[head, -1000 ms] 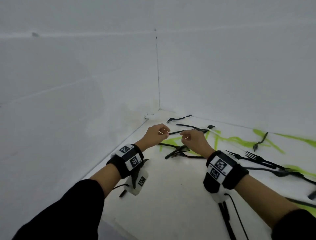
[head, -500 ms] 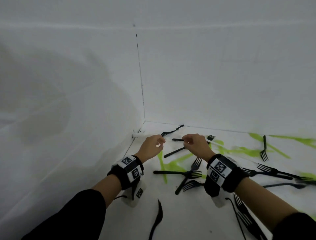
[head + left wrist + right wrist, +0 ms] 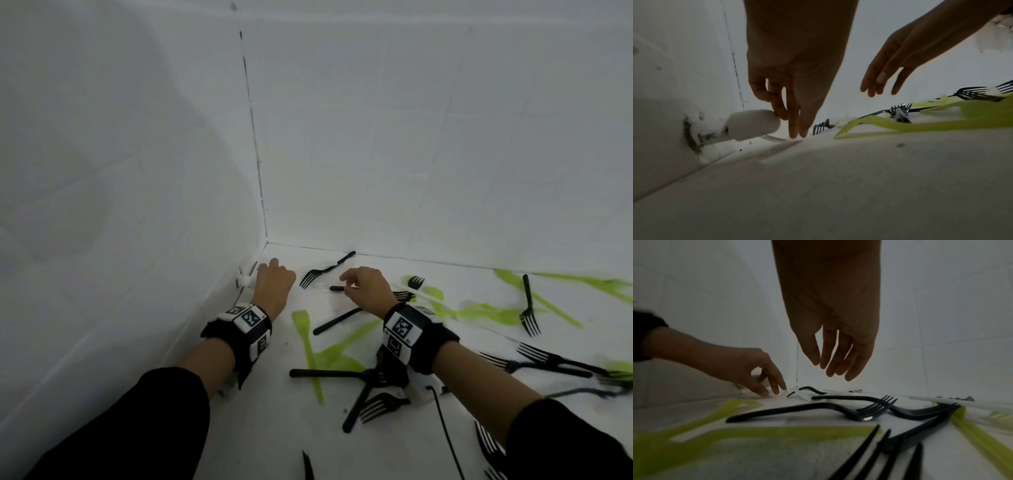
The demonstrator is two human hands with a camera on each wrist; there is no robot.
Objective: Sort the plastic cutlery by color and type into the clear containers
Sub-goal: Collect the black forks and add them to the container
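Left hand (image 3: 793,78) fingertips down by a clear piece (image 3: 774,138) in the corner, right hand (image 3: 830,331) spread, holding nothing: see-through plastic may slip the pinch.

Scattered black forks (image 3: 368,377) (green ones (image 3: 306,346) too)

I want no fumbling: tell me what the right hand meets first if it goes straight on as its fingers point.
Probably the black fork by the corner; the right hand hangs open, depth unclear.
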